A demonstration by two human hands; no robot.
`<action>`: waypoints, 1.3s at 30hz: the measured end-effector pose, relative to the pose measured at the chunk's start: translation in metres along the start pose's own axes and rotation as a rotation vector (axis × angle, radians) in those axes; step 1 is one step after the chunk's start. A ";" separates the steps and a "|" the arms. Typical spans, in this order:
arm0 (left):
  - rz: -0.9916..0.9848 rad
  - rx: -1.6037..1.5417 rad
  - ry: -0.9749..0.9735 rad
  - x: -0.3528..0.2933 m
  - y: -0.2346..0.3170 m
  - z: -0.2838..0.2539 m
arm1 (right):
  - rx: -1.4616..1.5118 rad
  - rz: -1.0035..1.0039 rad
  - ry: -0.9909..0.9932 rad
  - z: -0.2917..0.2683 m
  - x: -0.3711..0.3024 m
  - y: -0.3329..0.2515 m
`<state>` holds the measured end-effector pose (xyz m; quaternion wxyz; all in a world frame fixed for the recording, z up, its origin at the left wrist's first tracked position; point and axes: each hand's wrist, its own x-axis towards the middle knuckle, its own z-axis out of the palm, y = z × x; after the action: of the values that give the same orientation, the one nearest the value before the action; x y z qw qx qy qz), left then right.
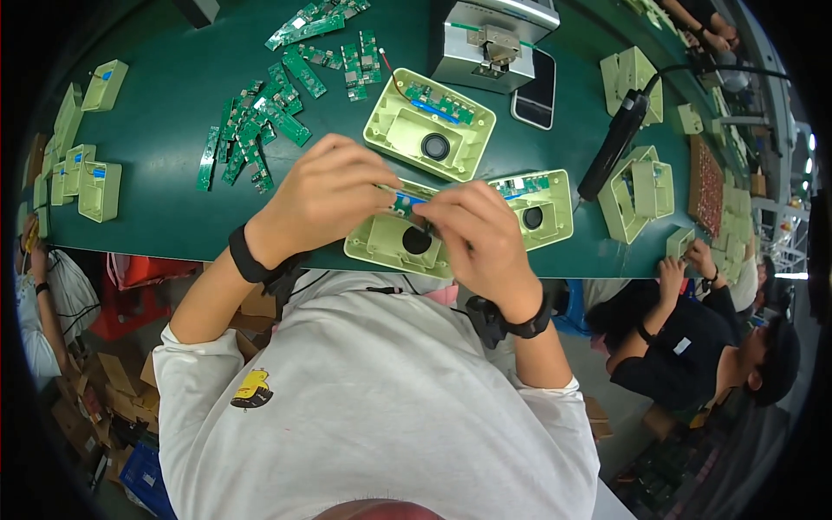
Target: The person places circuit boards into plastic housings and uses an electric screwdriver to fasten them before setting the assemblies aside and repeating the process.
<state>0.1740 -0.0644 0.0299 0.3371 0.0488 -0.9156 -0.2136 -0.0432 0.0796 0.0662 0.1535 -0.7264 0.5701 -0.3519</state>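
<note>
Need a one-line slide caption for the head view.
Left hand and right hand at a circuit board and pale-green housing, loose boards lying beyond.

Near housing [374, 243]: partly covered by left hand [334, 195] and right hand [477, 227].
Its circuit board [404, 204]: ends hidden behind both hands.
Right-hand grip: blurred; contents cannot be told.
Neighbouring housing [556, 217]: left end behind right hand.
Machine [472, 61], table's [173, 186] far edge: top cut off.
Board pile [260, 117]: overlapped; components too small.
</note>
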 end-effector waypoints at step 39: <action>-0.385 0.062 -0.286 -0.033 0.028 0.007 | -0.501 0.172 -0.151 0.029 0.001 -0.008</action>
<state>0.1965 -0.0290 0.0176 0.1553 0.2019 -0.9341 -0.2502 -0.0175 0.0752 0.0507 0.0404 -0.7147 0.6860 -0.1305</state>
